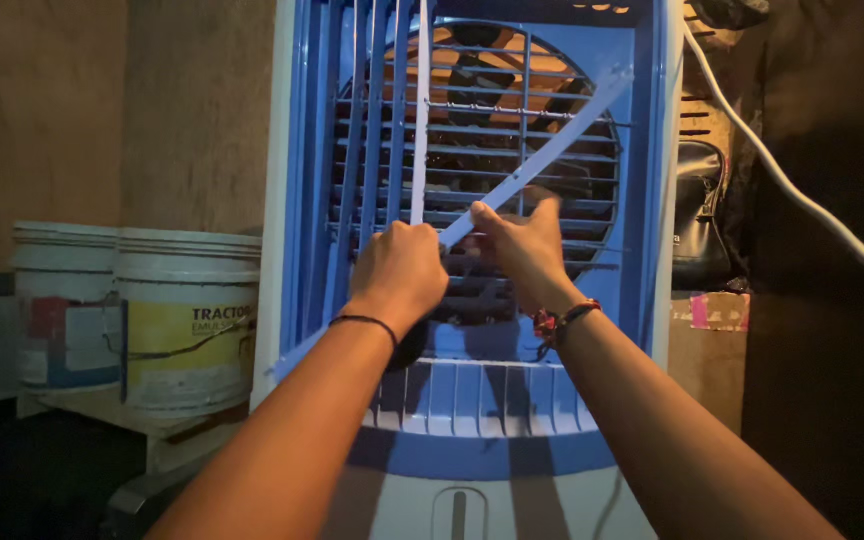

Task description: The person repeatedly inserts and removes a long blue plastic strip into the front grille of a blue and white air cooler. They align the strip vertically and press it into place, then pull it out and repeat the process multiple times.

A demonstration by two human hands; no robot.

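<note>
left hand (399,268): fist clamped on the low end of a loose slat (537,165), steadying it.
right hand (525,250): fingers together, pinching the same slat.
slat: diagonal across the grille (492,140), top end at the cooler (472,400) front's upper right.
buckets (142,310): left of cooler.

1. Upright slats (367,130) and a loose diagonal slat (542,160) bar the cooler (472,440) opening at frame centre.
2. A wire grille (562,200) blocks reach behind them.
3. Buckets (187,320) crowd the left; a white cable (782,180) crosses the upper right.
</note>
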